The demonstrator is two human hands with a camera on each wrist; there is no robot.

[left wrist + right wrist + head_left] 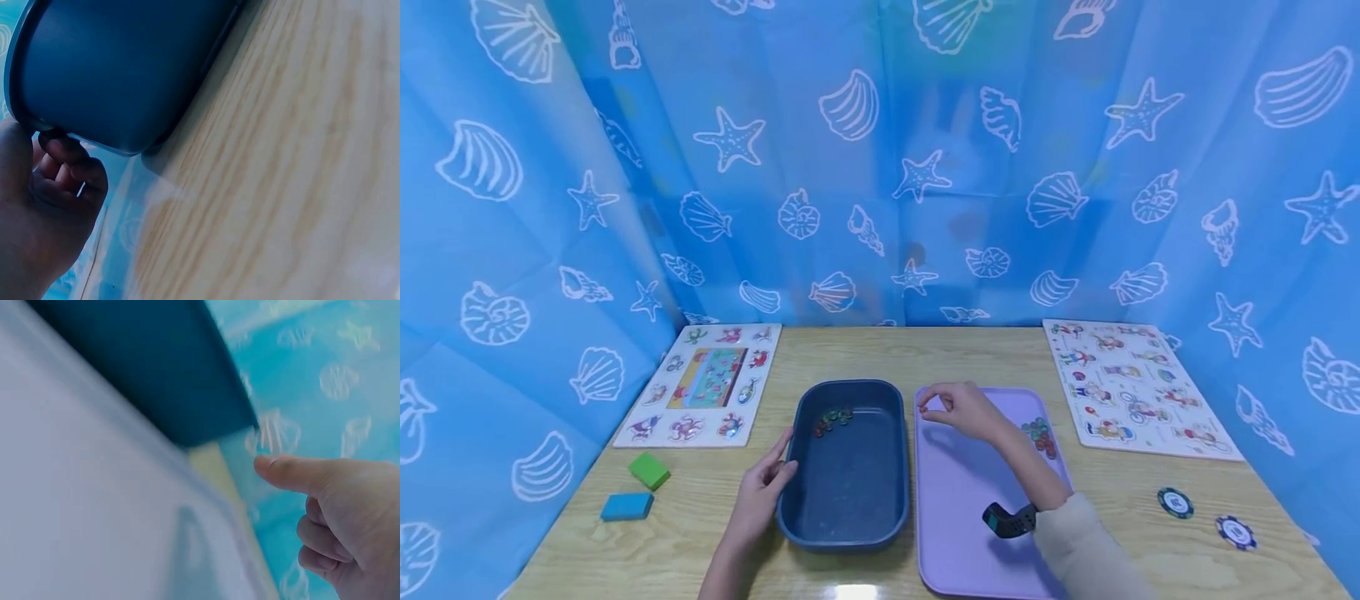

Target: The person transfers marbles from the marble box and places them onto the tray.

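Note:
My left hand (758, 492) grips the left rim of a dark blue bin (850, 543); in the left wrist view its fingers (78, 164) curl at the bin's edge. Green and reddish glass beads (833, 420) lie at the far left inside the bin. Over the far left corner of a lilac tray (955, 533), my right hand (962, 408) pinches a small red-orange glass bead (923, 409) between thumb and fingertip. In the right wrist view the bead is hidden. More green and red glass beads (1040, 437) lie along the tray's right side.
Picture puzzle boards lie at the back left (643, 408) and back right (1138, 392). A green block (649, 471) and a blue block (627, 507) are left of the bin. Two poker chips, one dark (1175, 502) and one white-and-blue (1236, 532), lie right of the tray.

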